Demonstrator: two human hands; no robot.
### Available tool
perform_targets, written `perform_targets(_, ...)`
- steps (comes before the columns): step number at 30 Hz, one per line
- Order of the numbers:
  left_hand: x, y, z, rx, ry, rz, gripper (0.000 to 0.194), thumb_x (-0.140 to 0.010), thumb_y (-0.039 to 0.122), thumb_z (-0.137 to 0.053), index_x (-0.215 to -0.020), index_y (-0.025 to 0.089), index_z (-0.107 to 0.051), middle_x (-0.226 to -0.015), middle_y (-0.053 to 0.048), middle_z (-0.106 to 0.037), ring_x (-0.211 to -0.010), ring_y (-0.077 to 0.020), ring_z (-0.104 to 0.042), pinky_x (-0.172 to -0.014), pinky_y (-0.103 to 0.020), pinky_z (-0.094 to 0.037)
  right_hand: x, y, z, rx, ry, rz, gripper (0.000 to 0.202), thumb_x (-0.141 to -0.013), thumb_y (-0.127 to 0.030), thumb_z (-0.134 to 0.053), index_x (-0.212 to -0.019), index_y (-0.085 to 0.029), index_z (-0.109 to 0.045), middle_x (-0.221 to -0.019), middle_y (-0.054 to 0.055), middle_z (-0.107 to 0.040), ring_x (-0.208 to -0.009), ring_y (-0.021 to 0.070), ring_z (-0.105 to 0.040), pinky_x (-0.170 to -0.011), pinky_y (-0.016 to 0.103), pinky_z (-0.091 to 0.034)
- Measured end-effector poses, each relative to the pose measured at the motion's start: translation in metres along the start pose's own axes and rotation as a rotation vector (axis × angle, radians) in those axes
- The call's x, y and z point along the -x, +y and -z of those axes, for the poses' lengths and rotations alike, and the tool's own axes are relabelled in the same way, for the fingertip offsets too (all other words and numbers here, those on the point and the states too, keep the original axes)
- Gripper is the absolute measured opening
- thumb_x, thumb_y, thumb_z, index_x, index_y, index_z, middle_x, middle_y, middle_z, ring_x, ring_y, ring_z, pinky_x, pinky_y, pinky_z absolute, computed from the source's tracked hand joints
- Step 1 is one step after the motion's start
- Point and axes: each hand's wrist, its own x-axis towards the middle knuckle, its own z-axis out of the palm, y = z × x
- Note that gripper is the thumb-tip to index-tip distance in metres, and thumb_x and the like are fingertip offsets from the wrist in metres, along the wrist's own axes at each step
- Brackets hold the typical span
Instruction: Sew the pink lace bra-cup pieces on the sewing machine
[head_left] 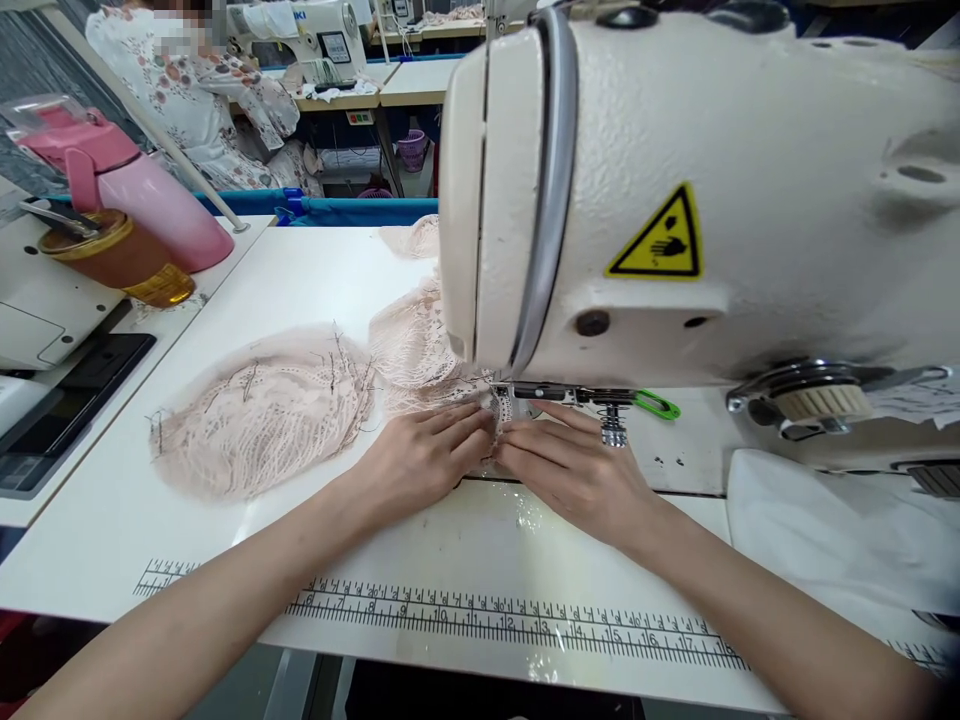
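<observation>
Pale pink lace fabric (416, 345) lies bunched left of the sewing machine (675, 200) and runs under its presser foot (504, 400). My left hand (427, 455) is on the near edge of this lace, its fingers close together and holding it beside the foot. From the other side, my right hand (574, 470) has its fingertips closed at the lace edge just in front of the foot. Its thumb and the fabric under both palms are hidden. A separate lace cup piece (262, 415) with dark thread ends rests flat to the left.
A printed ruler (472, 620) runs along the table's front. At left stand a pink bottle (150, 190), an amber cup (120, 255) and a dark phone (90, 390). White cloth (832, 530) lies at right; a green clip (658, 404) sits behind my right hand. Another person (202, 100) sits beyond.
</observation>
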Motion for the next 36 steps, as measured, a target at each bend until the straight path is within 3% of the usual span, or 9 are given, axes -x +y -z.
perform_targets(8,-0.001,-0.001,0.000,-0.027,0.044,0.052,0.025,-0.096,0.010,-0.042,-0.106,0.010,-0.066,-0.118,-0.010,-0.070,-0.111,-0.0217,-0.066,-0.091,-0.033,-0.059,0.001,-0.006,-0.007,-0.007,-0.029,-0.083,0.022,-0.087,-0.002,-0.055,-0.089,-0.021,-0.067,-0.096,-0.005,-0.073,-0.080,0.0078,-0.067,-0.097,0.031,-0.050)
perform_targets(18,-0.003,0.001,0.000,-0.081,0.014,0.108,0.024,-0.096,0.009,-0.041,-0.106,0.009,-0.063,-0.119,-0.011,-0.069,-0.110,-0.0202,-0.067,-0.091,-0.031,-0.059,0.004,-0.003,-0.013,-0.020,-0.063,-0.126,0.024,-0.087,-0.001,-0.053,-0.092,-0.020,-0.066,-0.100,-0.003,-0.072,-0.089,0.0105,-0.066,-0.093,0.031,-0.050)
perform_targets(25,-0.005,0.004,-0.001,-0.106,0.000,0.138,0.026,-0.095,0.008,-0.040,-0.106,0.009,-0.063,-0.118,-0.012,-0.069,-0.110,-0.0220,-0.067,-0.090,-0.033,-0.059,0.002,0.001,-0.013,-0.056,-0.068,-0.145,0.022,-0.089,-0.007,-0.054,-0.096,-0.022,-0.068,-0.100,0.001,-0.073,-0.093,0.0132,-0.066,-0.084,0.029,-0.051)
perform_targets(36,-0.005,0.006,-0.007,-0.142,-0.022,0.147,0.026,-0.095,0.011,-0.046,-0.115,0.005,-0.062,-0.124,-0.016,-0.066,-0.113,-0.0262,-0.065,-0.094,-0.038,-0.057,0.005,0.011,-0.015,-0.059,-0.082,-0.187,0.020,-0.094,-0.014,-0.052,-0.100,-0.023,-0.068,-0.107,0.001,-0.072,-0.097,0.0145,-0.065,-0.085,0.030,-0.052)
